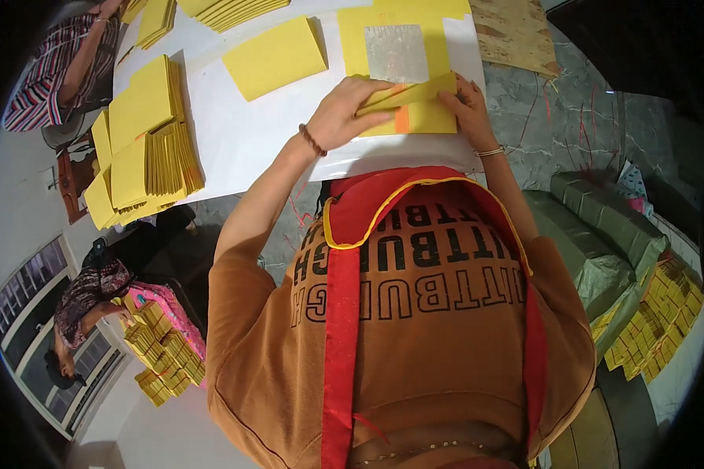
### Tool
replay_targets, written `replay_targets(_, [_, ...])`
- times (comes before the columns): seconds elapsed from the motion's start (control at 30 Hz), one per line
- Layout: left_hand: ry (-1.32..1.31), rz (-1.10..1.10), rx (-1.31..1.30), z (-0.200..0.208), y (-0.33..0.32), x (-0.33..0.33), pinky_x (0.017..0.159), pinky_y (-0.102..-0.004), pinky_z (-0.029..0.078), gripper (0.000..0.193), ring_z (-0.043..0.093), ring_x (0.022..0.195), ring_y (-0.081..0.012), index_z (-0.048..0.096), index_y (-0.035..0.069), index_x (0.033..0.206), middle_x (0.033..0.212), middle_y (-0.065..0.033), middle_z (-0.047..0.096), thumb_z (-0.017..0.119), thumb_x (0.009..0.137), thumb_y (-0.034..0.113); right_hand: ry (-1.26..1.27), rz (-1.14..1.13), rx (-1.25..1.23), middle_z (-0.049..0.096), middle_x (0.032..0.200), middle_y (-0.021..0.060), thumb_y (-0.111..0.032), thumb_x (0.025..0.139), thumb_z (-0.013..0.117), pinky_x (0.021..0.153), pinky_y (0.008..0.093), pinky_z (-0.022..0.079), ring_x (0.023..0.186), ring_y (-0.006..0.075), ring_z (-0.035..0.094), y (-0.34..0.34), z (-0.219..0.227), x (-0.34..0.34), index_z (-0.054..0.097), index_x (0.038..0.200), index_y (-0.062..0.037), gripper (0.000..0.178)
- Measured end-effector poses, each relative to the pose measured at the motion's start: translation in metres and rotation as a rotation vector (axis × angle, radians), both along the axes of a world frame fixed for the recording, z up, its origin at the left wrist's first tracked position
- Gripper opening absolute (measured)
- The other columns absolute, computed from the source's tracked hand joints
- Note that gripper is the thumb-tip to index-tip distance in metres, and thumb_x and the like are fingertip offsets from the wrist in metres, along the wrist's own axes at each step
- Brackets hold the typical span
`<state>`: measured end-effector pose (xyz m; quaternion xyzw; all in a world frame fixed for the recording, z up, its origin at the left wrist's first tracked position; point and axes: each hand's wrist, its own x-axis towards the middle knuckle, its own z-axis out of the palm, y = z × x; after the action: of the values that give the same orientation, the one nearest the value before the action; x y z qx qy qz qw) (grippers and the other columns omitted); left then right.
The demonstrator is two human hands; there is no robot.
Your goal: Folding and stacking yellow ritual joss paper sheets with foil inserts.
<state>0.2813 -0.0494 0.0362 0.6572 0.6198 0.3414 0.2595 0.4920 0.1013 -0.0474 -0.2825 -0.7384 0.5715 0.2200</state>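
Observation:
A yellow paper sheet point(355, 47) with a silver foil square point(396, 53) and orange patches lies at the near edge of the white table. Its near part is bent up into a fold point(430, 117). My left hand point(353, 108), with a beaded bracelet at the wrist, grips the fold from the left, its fingers across the paper. At the right end of the same fold, my right hand point(469, 112) pinches the paper edge between thumb and fingers. The underside of the fold is hidden. A folded yellow sheet point(275, 58) lies apart, to the left.
Stacks of folded yellow paper point(145, 125) stand on the left of the white table point(235, 129), with more at its far edge. Two other people are on the left, one by yellow bundles point(163, 352). On the right are green wrapped packs point(594, 234), more yellow bundles point(657, 316) and a wooden board point(512, 35).

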Motion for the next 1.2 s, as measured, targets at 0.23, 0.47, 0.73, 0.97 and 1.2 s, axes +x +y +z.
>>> replay_targets(0.23, [0.251, 0.107, 0.172, -0.036, -0.009, -0.013, 0.090, -0.0383, 0.036, 0.048, 0.045, 0.104, -0.0303, 0.050, 0.007, 0.117, 0.115, -0.0107, 0.051, 0.066, 0.074, 0.024, 0.017, -0.024, -0.123, 0.055, 0.118, 0.0030, -0.028, 0.082, 0.057, 0.104, 0.0427, 0.003, 0.112, 0.0152, 0.046, 0.000, -0.008, 0.000, 0.064, 0.093, -0.0107, 0.022])
replay_targets(0.47, [0.331, 0.095, 0.233, -0.039, -0.002, -0.018, 0.083, -0.0361, 0.041, 0.037, 0.049, 0.097, -0.0274, 0.059, 0.012, 0.106, 0.106, -0.0072, 0.056, 0.058, 0.069, 0.006, 0.120, 0.003, 0.037, 0.053, 0.120, 0.0045, -0.016, 0.073, 0.062, 0.102, 0.0420, 0.015, 0.118, 0.0217, 0.043, -0.004, 0.005, -0.001, 0.063, 0.095, -0.0139, 0.022])
replay_targets(0.73, [0.521, -0.044, 0.287, -0.018, -0.023, -0.011, 0.079, -0.0341, 0.042, 0.033, 0.054, 0.095, -0.0248, 0.060, 0.011, 0.105, 0.102, -0.0079, 0.059, 0.054, 0.073, 0.008, -0.110, 0.105, 0.830, 0.052, 0.120, 0.0068, -0.013, 0.069, 0.062, 0.095, 0.0374, 0.025, 0.116, 0.0224, 0.044, -0.009, 0.044, 0.018, 0.061, 0.104, -0.0186, 0.036])
replay_targets(0.97, [0.109, 0.387, -0.036, -0.027, -0.009, -0.002, 0.055, -0.0380, 0.044, 0.022, 0.056, 0.060, -0.0299, 0.058, 0.004, 0.085, 0.067, -0.0151, 0.058, 0.051, 0.086, 0.024, -0.238, 0.076, 0.296, 0.061, 0.089, 0.0089, -0.021, 0.079, 0.061, 0.070, 0.0330, 0.039, 0.080, 0.0216, 0.055, -0.007, 0.032, 0.008, 0.059, 0.101, -0.0073, 0.026])
replay_targets(1.2, [-0.335, 0.611, -0.192, -0.055, 0.015, -0.008, 0.048, -0.0337, 0.040, 0.030, 0.054, 0.049, -0.0236, 0.054, -0.001, 0.077, 0.057, -0.0136, 0.056, 0.052, 0.086, 0.027, -0.300, -0.216, -0.001, 0.061, 0.071, 0.0075, -0.022, 0.077, 0.064, 0.058, 0.0282, 0.043, 0.059, 0.0161, 0.054, -0.006, 0.048, -0.018, 0.053, 0.115, -0.0051, 0.043])
